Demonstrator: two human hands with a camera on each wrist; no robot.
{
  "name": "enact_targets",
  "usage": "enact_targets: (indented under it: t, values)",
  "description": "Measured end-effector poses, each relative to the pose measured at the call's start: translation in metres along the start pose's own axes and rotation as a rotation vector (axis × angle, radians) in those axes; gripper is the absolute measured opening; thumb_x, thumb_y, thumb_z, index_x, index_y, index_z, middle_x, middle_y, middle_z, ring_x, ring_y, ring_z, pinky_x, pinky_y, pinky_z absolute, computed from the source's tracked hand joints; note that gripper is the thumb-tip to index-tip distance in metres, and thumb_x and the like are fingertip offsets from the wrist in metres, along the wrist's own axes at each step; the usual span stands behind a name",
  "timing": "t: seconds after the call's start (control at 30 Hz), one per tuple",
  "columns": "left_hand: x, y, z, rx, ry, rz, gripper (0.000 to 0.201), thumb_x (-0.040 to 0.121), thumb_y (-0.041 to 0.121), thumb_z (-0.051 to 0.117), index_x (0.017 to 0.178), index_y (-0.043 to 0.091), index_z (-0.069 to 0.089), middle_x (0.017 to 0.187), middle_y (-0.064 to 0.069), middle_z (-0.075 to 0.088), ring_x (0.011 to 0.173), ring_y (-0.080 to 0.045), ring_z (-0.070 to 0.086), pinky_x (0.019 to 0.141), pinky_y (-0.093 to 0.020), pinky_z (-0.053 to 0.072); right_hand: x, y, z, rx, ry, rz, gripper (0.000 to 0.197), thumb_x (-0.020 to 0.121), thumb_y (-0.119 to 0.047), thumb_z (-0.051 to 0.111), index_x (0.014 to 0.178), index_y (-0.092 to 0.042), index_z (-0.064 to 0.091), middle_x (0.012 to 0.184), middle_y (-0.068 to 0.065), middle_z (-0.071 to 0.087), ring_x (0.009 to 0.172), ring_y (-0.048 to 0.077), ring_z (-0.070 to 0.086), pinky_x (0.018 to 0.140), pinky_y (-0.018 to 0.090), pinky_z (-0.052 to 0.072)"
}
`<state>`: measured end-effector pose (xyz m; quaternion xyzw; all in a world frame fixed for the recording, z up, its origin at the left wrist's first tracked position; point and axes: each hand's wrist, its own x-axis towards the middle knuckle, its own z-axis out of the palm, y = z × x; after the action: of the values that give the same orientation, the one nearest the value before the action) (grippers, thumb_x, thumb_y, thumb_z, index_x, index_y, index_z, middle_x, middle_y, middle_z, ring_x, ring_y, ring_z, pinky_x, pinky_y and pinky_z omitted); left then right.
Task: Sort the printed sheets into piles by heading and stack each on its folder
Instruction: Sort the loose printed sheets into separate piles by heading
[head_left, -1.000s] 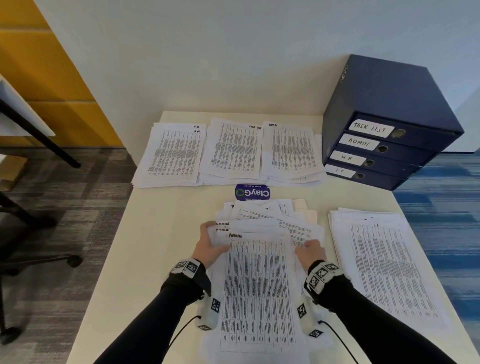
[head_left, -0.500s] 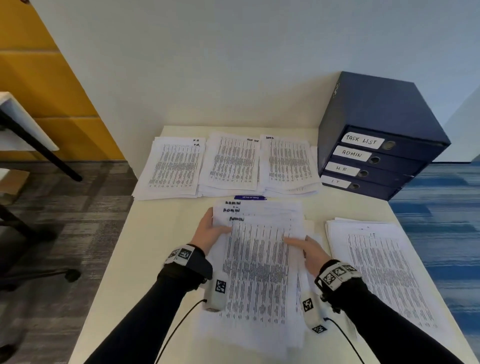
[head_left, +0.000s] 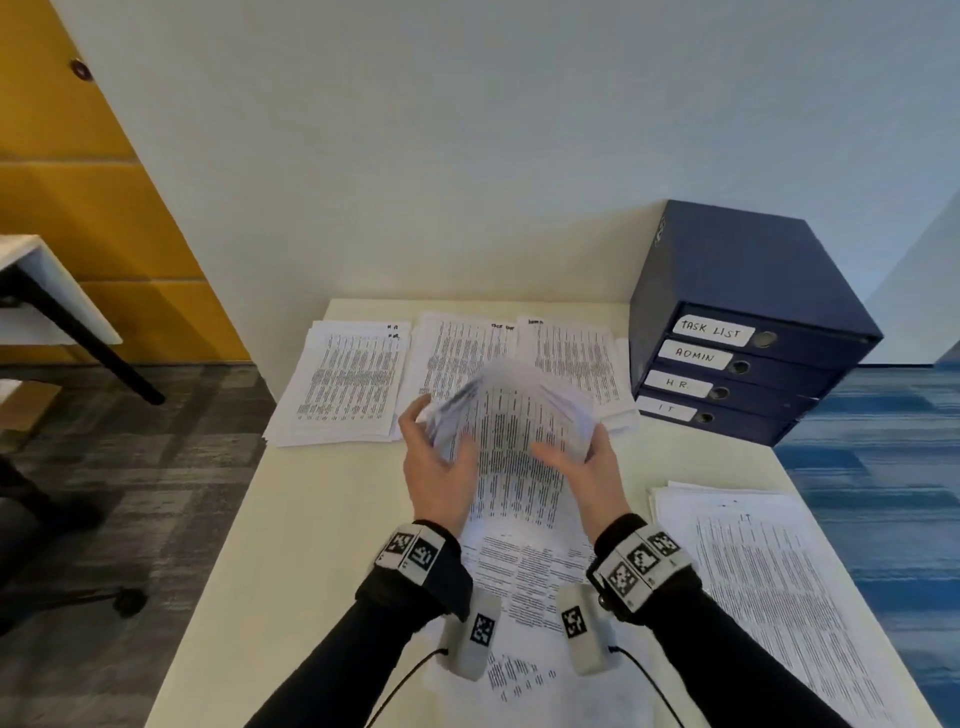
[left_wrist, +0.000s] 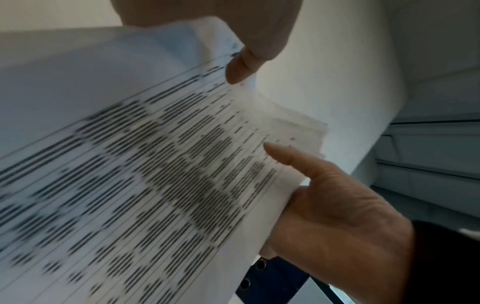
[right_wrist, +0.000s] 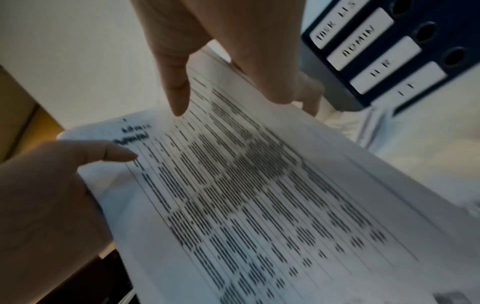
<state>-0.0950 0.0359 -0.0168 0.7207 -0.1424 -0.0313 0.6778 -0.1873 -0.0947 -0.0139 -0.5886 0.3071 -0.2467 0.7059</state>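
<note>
A thick bundle of printed sheets (head_left: 514, 415) hangs tilted above the table's middle, blurred by motion. My left hand (head_left: 436, 457) grips its left edge and my right hand (head_left: 587, 462) grips its right edge, thumbs on top. In the right wrist view the bundle (right_wrist: 259, 185) shows a handwritten "Admin" heading (right_wrist: 135, 133). Along the back lie the HR pile (head_left: 353, 384), the Task List pile (head_left: 457, 353) and the Admin pile (head_left: 576, 358). The IT pile (head_left: 769, 571) lies at the right. Blue folders (head_left: 743, 358) labelled TASK LIST, ADMIN, HR and IT are stacked at the back right.
A few loose sheets (head_left: 524, 566) lie on the cream table (head_left: 322, 519) under my wrists. The wall runs behind the back piles. Off the left edge are grey carpet and a black chair base (head_left: 124, 597).
The bundle lay on the table under both hands a second ago. Now both hands have lifted it off the table and carried it toward the back piles.
</note>
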Motion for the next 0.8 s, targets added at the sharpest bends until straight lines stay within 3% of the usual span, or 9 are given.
enact_targets:
  t: [0.1, 0.27, 0.33, 0.43, 0.53, 0.6, 0.63, 0.7, 0.8]
  values:
    - [0.000, -0.029, -0.004, -0.021, -0.036, -0.116, 0.052, 0.087, 0.003, 0.060, 0.121, 0.033, 0.033, 0.095, 0.006, 0.061, 0.068, 0.003, 0.060, 0.060, -0.012, 0.050, 0.010, 0.019, -0.008, 0.064, 0.118, 0.097, 0.052, 0.075, -0.006, 0.072, 0.116, -0.013, 0.042, 0.113, 0.009, 0.056, 0.103, 0.024, 0.057, 0.092, 0.044, 0.048]
    - [0.001, -0.069, -0.003, -0.034, -0.020, -0.385, 0.054, 0.076, 0.023, 0.074, 0.118, 0.022, 0.038, 0.104, -0.011, 0.059, 0.079, -0.014, 0.059, 0.067, -0.026, 0.047, 0.013, 0.056, -0.008, -0.029, 0.181, 0.148, 0.045, 0.080, 0.000, 0.054, 0.118, -0.010, 0.033, 0.100, 0.002, 0.051, 0.097, 0.024, 0.050, 0.071, 0.029, 0.042]
    - [0.001, -0.081, -0.006, -0.081, -0.021, -0.513, 0.071, 0.062, 0.039, 0.079, 0.119, 0.017, 0.042, 0.105, -0.007, 0.060, 0.088, -0.018, 0.061, 0.079, -0.034, 0.049, 0.011, 0.076, -0.009, -0.077, 0.178, 0.219, 0.051, 0.080, 0.000, 0.056, 0.124, -0.009, 0.032, 0.111, 0.007, 0.050, 0.105, 0.028, 0.048, 0.081, 0.032, 0.041]
    - [0.007, -0.110, -0.009, -0.007, -0.051, -0.600, 0.073, 0.066, 0.041, 0.083, 0.120, 0.011, 0.045, 0.108, -0.006, 0.061, 0.094, -0.022, 0.061, 0.087, -0.038, 0.048, 0.011, 0.101, -0.010, -0.201, 0.088, 0.367, 0.066, 0.088, -0.002, 0.053, 0.144, -0.012, 0.018, 0.143, 0.015, 0.034, 0.129, 0.029, 0.036, 0.105, 0.043, 0.033]
    - [0.010, -0.122, -0.006, 0.137, -0.122, -0.560, 0.047, 0.076, 0.029, 0.077, 0.115, 0.016, 0.054, 0.107, -0.004, 0.064, 0.102, -0.027, 0.061, 0.091, -0.037, 0.048, 0.013, 0.119, -0.011, -0.396, 0.009, 0.365, 0.050, 0.092, -0.005, 0.049, 0.140, -0.010, 0.034, 0.128, 0.006, 0.052, 0.119, 0.025, 0.050, 0.105, 0.039, 0.039]
    - [0.015, -0.123, 0.005, 0.239, -0.184, -0.493, 0.034, 0.091, 0.016, 0.060, 0.124, 0.015, 0.052, 0.113, -0.004, 0.063, 0.109, -0.026, 0.059, 0.094, -0.034, 0.045, 0.025, 0.124, -0.013, -0.469, 0.036, 0.352, 0.047, 0.094, -0.008, 0.047, 0.140, -0.013, 0.037, 0.136, 0.006, 0.051, 0.119, 0.024, 0.052, 0.104, 0.038, 0.041]
    - [0.020, -0.123, 0.013, 0.313, -0.231, -0.442, 0.036, 0.096, 0.020, 0.052, 0.131, 0.013, 0.047, 0.122, -0.006, 0.060, 0.115, -0.026, 0.056, 0.098, -0.035, 0.044, 0.034, 0.123, -0.016, -0.472, 0.055, 0.378, 0.049, 0.096, -0.011, 0.045, 0.143, -0.015, 0.032, 0.139, 0.006, 0.047, 0.118, 0.027, 0.053, 0.101, 0.040, 0.044]
    - [0.037, -0.116, 0.032, 0.455, -0.354, -0.371, 0.046, 0.100, 0.030, 0.040, 0.143, 0.014, 0.033, 0.132, -0.012, 0.056, 0.113, -0.028, 0.058, 0.097, -0.040, 0.047, 0.056, 0.112, -0.024, -0.437, 0.095, 0.425, 0.051, 0.099, -0.014, 0.039, 0.147, -0.021, 0.022, 0.137, 0.007, 0.045, 0.100, 0.032, 0.063, 0.076, 0.043, 0.058]
    - [0.073, -0.097, 0.065, 0.499, -0.547, -0.386, 0.052, 0.102, 0.030, 0.034, 0.150, 0.021, 0.016, 0.118, -0.019, 0.059, 0.073, -0.023, 0.069, 0.057, -0.030, 0.058, 0.097, 0.087, -0.045, -0.441, 0.136, 0.402, 0.043, 0.100, -0.012, 0.034, 0.141, -0.023, 0.024, 0.126, 0.008, 0.046, 0.065, 0.028, 0.068, 0.051, 0.035, 0.057]
